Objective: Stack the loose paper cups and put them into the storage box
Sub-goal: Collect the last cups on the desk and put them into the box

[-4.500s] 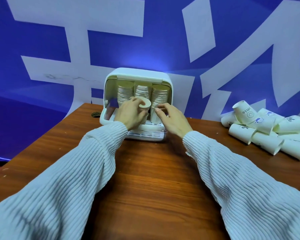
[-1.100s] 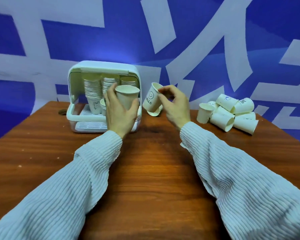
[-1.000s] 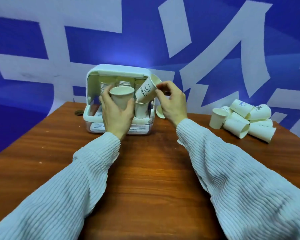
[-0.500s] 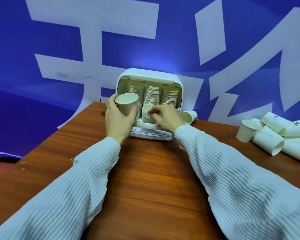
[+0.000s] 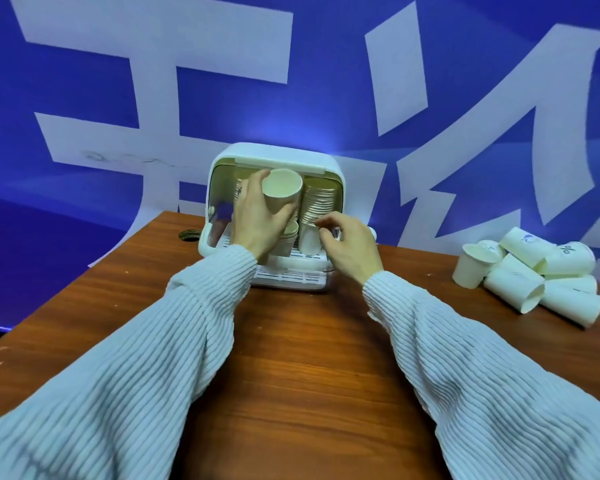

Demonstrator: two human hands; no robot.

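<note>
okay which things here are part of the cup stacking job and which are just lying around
Part of the job:
storage box
cup stacks inside it
cup gripped in left hand
right hand, at the box's front cups
loose cups piled on the right

Just there:
table
blue banner

A wooden table [image 5: 291, 368] with a reddish-brown grain fills the foreground. Behind the table hangs a blue banner [image 5: 326, 81] with large white strokes. Near the table's far left edge sits what may be a cable hole [image 5: 189, 234].
</note>
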